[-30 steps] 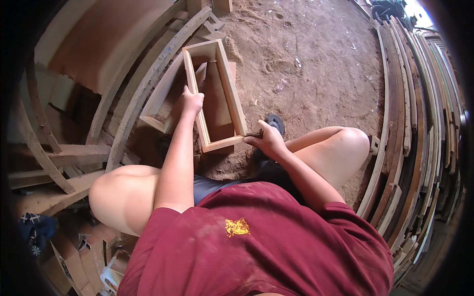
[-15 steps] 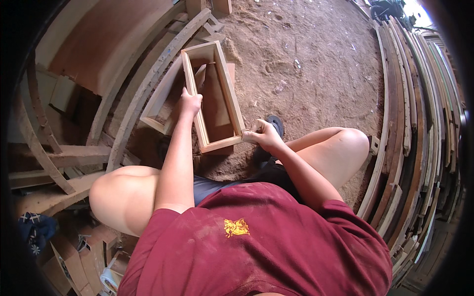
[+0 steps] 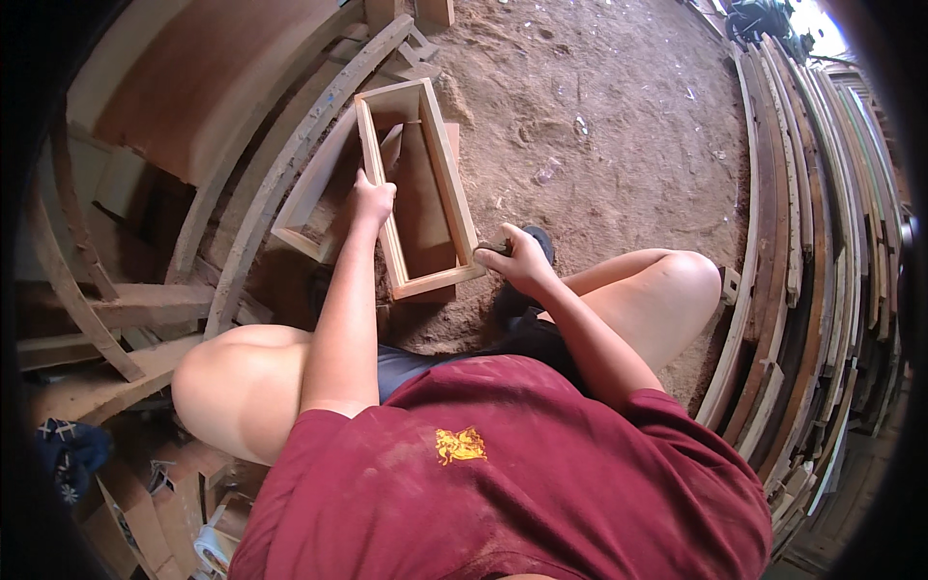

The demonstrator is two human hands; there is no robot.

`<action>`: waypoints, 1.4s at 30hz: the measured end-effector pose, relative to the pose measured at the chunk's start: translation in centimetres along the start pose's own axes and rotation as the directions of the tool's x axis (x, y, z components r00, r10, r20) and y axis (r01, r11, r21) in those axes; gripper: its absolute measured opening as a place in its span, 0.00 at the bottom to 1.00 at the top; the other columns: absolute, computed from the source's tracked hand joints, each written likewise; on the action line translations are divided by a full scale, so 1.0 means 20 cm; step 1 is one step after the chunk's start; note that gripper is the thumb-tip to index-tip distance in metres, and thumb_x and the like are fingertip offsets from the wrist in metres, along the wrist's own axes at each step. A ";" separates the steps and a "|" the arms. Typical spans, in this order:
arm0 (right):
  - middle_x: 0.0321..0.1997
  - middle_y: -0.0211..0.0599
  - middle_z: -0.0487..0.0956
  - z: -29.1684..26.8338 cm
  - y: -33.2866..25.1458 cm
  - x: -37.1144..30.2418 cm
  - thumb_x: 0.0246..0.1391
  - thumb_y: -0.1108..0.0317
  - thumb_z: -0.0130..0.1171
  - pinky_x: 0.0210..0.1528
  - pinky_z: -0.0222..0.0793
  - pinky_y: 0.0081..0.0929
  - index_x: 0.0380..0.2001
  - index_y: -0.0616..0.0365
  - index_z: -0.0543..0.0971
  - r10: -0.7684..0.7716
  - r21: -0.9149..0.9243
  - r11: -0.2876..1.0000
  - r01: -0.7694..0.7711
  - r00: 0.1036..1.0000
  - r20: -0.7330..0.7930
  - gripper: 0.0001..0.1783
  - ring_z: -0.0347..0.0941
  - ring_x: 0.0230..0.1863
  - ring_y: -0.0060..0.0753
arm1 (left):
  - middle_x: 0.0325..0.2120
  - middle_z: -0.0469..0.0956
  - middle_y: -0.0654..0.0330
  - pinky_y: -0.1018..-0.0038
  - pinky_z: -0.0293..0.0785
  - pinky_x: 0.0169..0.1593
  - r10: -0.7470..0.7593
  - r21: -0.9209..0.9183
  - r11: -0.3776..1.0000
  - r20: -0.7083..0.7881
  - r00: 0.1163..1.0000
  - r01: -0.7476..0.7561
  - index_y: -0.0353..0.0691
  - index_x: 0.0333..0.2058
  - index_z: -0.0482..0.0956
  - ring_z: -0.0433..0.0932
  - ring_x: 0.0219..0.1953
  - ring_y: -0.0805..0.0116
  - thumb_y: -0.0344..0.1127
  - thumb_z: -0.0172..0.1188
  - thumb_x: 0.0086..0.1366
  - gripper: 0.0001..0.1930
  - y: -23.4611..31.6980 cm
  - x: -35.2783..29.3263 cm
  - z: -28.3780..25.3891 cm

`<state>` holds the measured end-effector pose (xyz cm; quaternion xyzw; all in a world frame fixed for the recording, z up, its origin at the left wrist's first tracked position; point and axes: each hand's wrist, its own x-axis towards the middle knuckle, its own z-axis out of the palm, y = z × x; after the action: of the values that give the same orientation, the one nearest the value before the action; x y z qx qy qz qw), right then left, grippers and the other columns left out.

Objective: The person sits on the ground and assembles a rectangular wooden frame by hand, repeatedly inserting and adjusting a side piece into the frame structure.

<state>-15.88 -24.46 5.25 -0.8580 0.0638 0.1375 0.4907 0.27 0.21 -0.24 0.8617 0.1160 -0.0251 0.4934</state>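
Note:
A narrow, rectangular wooden frame, open through its middle, is tilted in front of me. My left hand is closed around its left long side, near the middle. At the frame's near right corner is my right hand, its fingers and thumb pinched together. A small dark edge shows between that thumb and fingers, touching or close to the corner; its kind I cannot make out. Behind and below the frame lies another pale wooden box, partly hidden by the frame and my left arm.
Curved wooden beams and a large panel stand on the left. Long stacked boards line the right side. Sandy, dusty ground stretches ahead. Wood pieces and a dark blue cloth lie at lower left.
My right hand has shifted slightly at the frame's corner, its fingers now more upright, with a dark edge showing in the pinch. My left hand and the frame stay nearly still.

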 end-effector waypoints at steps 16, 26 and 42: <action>0.24 0.32 0.75 0.02 0.09 0.00 0.45 0.56 0.74 0.31 0.67 0.27 0.28 0.61 0.75 0.002 0.157 0.988 -0.011 0.999 0.053 0.22 0.70 0.29 0.23 | 0.49 0.74 0.32 0.62 0.72 0.56 -0.001 -0.007 1.000 0.048 0.999 0.001 0.22 0.62 0.58 0.75 0.54 0.43 0.36 0.58 0.44 0.44 -0.08 0.07 0.02; 0.22 0.34 0.74 0.05 0.16 0.02 0.47 0.53 0.71 0.31 0.66 0.29 0.29 0.62 0.75 -0.029 0.099 0.995 0.025 0.999 0.033 0.23 0.70 0.27 0.25 | 0.50 0.73 0.32 0.62 0.72 0.57 -0.030 0.081 0.996 0.040 0.999 0.027 0.23 0.63 0.56 0.75 0.54 0.43 0.37 0.57 0.45 0.45 -0.04 0.04 0.02; 0.23 0.44 0.77 -0.02 0.11 0.01 0.46 0.51 0.71 0.32 0.68 0.34 0.30 0.63 0.76 0.024 -0.092 0.996 -0.012 0.992 0.126 0.25 0.74 0.27 0.34 | 0.52 0.73 0.35 0.65 0.69 0.58 -0.051 0.074 0.996 0.041 0.998 0.048 0.23 0.62 0.58 0.74 0.56 0.48 0.34 0.59 0.42 0.45 0.03 0.00 0.01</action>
<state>-16.12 -25.83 3.60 -0.8685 0.0341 0.1989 0.4528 0.33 -0.21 0.17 0.8753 0.1259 -0.0601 0.4630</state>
